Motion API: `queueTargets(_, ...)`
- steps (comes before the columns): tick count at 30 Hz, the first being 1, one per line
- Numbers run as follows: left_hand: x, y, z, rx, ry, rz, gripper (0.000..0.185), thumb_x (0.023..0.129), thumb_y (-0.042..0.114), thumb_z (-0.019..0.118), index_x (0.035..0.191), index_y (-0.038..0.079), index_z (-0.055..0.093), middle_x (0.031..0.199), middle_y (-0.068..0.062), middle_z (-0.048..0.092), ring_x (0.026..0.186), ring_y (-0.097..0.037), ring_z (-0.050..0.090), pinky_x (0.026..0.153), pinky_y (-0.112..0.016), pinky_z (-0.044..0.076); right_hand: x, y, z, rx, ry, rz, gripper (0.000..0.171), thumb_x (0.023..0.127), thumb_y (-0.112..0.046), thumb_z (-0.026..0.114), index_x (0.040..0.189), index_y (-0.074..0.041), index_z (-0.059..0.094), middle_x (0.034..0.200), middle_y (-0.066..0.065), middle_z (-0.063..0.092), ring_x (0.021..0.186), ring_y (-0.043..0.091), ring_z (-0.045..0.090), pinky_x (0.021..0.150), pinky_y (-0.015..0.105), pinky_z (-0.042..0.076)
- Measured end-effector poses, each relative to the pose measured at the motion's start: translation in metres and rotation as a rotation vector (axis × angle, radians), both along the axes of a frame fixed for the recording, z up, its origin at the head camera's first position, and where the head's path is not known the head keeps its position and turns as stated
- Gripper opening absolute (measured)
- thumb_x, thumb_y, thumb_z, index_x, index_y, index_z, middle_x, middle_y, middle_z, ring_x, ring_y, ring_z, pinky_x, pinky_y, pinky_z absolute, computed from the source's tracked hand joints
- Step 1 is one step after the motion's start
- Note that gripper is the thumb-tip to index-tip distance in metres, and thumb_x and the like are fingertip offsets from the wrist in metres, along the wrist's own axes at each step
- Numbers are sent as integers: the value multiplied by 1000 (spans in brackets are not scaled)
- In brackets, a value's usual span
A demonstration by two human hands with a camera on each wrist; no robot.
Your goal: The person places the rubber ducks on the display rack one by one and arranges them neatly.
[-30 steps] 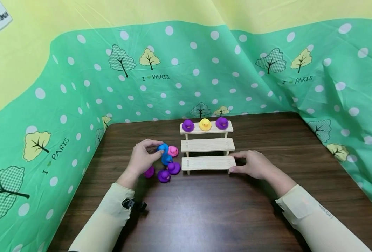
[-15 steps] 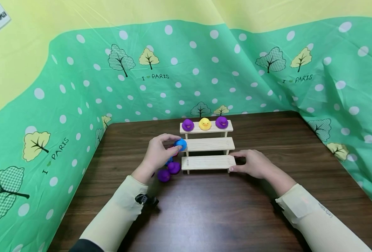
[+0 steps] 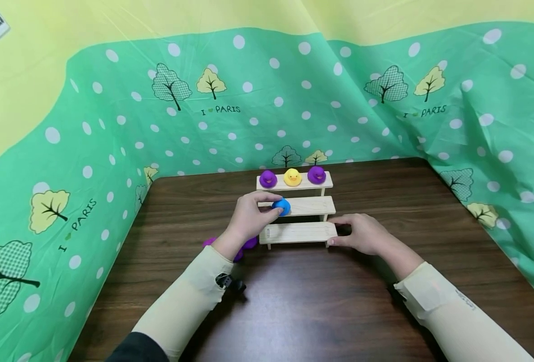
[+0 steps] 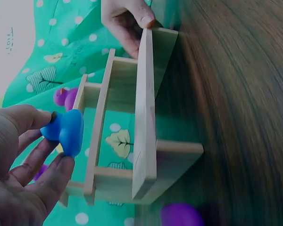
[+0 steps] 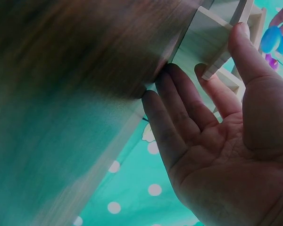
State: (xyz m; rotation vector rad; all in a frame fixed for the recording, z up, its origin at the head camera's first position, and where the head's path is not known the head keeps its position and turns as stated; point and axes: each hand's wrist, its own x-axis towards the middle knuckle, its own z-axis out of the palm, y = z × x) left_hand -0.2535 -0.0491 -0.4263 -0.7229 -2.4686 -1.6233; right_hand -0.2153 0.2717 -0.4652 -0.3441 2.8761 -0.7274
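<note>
My left hand [image 3: 251,216] pinches a blue rubber duck [image 3: 281,206] between thumb and fingertips, over the left part of the stand's middle step. In the left wrist view, the duck [image 4: 70,133] appears clear of that step. The light wooden three-step stand [image 3: 298,233] has its lowest step at the front. At the right end of that step, my right hand [image 3: 359,235] holds the edge between thumb and index finger; its other fingers [image 5: 167,125] extend down toward the table. Two purple ducks [image 3: 268,179] and a yellow duck [image 3: 292,177] between them sit on the top step.
Purple ducks [image 3: 250,243] lie on the dark wooden table [image 3: 321,301] left of the stand, partly covered by my left hand and forearm. A green dotted cloth [image 3: 231,115] hangs around the table's back and sides.
My left hand has lifted the blue duck from the group beside the stand and carried it right, over the middle step. My right hand has stayed at the lowest step's end.
</note>
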Motion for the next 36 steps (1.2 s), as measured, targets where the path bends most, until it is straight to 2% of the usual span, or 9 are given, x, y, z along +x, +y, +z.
queueTargets(6, 0, 17, 3, 2, -45, -11, 22, 91, 6, 82, 113, 4, 79, 120, -5, 73, 115, -20, 69, 86, -24, 61, -1, 0, 0, 2, -15, -7, 71, 84, -56, 85, 141, -17, 68, 139, 17, 66, 131, 41, 58, 105, 63, 48)
queueTargets(9, 0, 26, 4, -30, -46, 3, 23, 91, 10, 83, 114, 7, 80, 120, -1, 74, 116, -15, 68, 88, -22, 60, 0, 0, 0, -1, -21, -11, 70, 84, -54, 85, 141, -17, 68, 140, 17, 66, 131, 40, 58, 105, 63, 49)
queueTargets(17, -3, 49, 5, -99, -25, 26, 22, 92, 20, 84, 113, 15, 80, 114, 8, 76, 117, -7, 65, 99, -34, 57, 0, 1, 2, -3, -31, -8, 67, 87, -51, 84, 142, -18, 68, 141, 15, 65, 130, 39, 59, 104, 64, 49)
queueTargets(25, -6, 71, 6, -85, -72, -27, 23, 94, 19, 82, 116, 13, 79, 119, 4, 75, 112, -21, 73, 91, -26, 60, -1, 1, 2, -3, -22, 14, 67, 87, -55, 83, 141, -19, 68, 140, 14, 66, 132, 40, 58, 105, 65, 48)
queueTargets(31, -8, 83, 5, -123, -46, -35, 25, 95, 20, 81, 119, 12, 78, 118, 3, 76, 111, -21, 73, 93, -26, 59, -1, 1, 2, -7, -11, 21, 67, 87, -56, 82, 141, -20, 69, 139, 14, 66, 128, 38, 60, 102, 64, 50)
queueTargets(36, -10, 90, 4, -111, -43, -48, 25, 95, 18, 81, 119, 10, 79, 117, 3, 76, 107, -21, 74, 89, -24, 60, 0, 2, 1, -10, -5, 24, 65, 87, -54, 83, 141, -21, 69, 140, 14, 66, 129, 39, 60, 102, 63, 50)
